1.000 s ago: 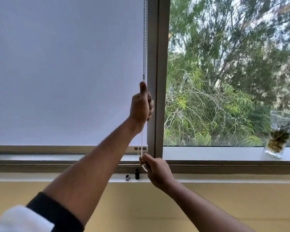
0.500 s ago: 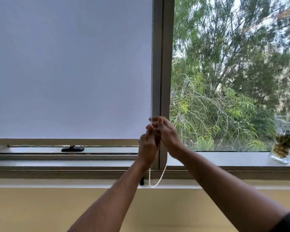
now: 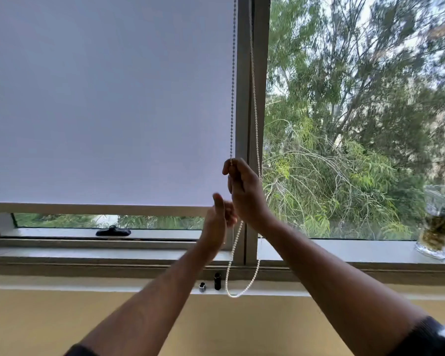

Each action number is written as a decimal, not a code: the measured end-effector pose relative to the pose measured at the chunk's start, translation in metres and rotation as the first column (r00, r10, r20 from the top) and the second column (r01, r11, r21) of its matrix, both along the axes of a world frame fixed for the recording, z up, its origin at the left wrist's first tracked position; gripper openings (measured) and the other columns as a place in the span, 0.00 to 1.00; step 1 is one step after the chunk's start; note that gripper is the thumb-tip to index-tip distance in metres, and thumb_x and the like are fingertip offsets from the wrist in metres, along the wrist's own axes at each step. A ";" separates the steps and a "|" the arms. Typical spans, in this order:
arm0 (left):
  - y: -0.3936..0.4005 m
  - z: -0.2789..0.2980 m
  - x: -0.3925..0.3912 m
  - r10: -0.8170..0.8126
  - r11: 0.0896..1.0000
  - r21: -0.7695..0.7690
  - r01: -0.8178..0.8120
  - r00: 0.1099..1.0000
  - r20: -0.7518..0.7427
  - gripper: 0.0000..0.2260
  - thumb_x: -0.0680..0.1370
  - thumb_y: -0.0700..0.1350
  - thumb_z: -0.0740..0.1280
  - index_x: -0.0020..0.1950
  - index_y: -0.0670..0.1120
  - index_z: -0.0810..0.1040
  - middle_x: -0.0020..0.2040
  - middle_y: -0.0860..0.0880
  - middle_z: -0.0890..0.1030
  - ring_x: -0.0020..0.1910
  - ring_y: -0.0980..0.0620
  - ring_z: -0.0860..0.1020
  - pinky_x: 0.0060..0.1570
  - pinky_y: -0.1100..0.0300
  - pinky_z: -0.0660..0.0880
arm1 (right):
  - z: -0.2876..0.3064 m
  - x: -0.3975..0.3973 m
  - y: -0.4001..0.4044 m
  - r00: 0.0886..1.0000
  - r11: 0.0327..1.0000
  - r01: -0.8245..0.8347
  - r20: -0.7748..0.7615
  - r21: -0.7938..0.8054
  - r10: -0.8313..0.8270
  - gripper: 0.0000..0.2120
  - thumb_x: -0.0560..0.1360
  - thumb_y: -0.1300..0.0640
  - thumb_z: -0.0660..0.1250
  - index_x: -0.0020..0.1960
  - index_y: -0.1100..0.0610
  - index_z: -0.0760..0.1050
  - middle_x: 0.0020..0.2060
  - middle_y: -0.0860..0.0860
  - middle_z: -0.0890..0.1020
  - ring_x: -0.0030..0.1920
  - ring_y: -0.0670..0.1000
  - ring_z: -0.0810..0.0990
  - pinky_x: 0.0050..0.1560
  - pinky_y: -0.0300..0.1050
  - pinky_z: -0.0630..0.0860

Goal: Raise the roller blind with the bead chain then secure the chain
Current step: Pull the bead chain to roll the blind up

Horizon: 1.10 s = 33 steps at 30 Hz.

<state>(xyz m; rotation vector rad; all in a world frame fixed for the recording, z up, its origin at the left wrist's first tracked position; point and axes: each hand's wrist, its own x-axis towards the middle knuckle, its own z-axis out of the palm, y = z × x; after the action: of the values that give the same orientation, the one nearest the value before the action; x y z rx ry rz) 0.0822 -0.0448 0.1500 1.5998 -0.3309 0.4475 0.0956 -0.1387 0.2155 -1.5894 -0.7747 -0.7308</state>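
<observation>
White blind (image 3: 108, 98) is covering most of the left pane, its bottom bar (image 3: 93, 209) hanging just above the sill (image 3: 62, 253), leaving a low gap. Bead chain (image 3: 232, 86) is hanging along the blind's right edge, beside the frame (image 3: 252, 124); its loop is dangling in front of the ledge. Right hand (image 3: 244, 194) is pinching the left strand, grip closed on it. Left hand (image 3: 216, 224), just below and left, is blurred; grip state cannot be told. Handle (image 3: 113, 231) is showing in the gap. Glass vase (image 3: 438, 222) is standing on the sill, far right.
</observation>
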 end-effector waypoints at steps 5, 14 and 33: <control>0.004 0.081 0.006 -0.045 0.991 -0.122 0.051 0.998 0.045 0.30 0.83 0.62 0.43 0.49 0.46 0.80 0.42 0.46 0.82 0.42 0.50 0.82 0.42 0.58 0.78 | -0.028 0.004 -0.007 0.999 0.992 0.052 0.006 -0.114 -0.051 0.09 0.84 0.62 0.60 0.51 0.51 0.76 0.34 0.41 0.79 0.31 0.44 0.77 0.33 0.45 0.75; -0.015 0.205 -0.004 -0.138 0.978 -0.151 0.143 0.990 0.043 0.29 0.80 0.69 0.44 0.31 0.51 0.68 0.25 0.54 0.66 0.22 0.55 0.60 0.23 0.66 0.57 | -0.085 0.005 -0.014 0.989 0.948 0.146 0.075 -0.281 -0.130 0.08 0.84 0.55 0.59 0.50 0.50 0.75 0.38 0.48 0.85 0.31 0.57 0.81 0.31 0.50 0.76; -0.040 0.100 -0.002 0.014 0.996 -0.084 -0.013 1.000 0.018 0.24 0.85 0.56 0.53 0.31 0.49 0.63 0.25 0.47 0.62 0.18 0.54 0.60 0.23 0.63 0.56 | 0.112 0.004 -0.018 0.882 0.885 -0.328 -0.230 0.330 0.412 0.19 0.88 0.53 0.49 0.63 0.63 0.74 0.40 0.60 0.81 0.37 0.55 0.81 0.38 0.48 0.79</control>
<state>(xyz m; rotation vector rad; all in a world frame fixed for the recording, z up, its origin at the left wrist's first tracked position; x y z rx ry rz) 0.0803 -0.0844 0.2504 1.5181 -0.3118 0.4810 0.0997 -0.1569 0.3271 -1.2021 -0.6935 -0.2932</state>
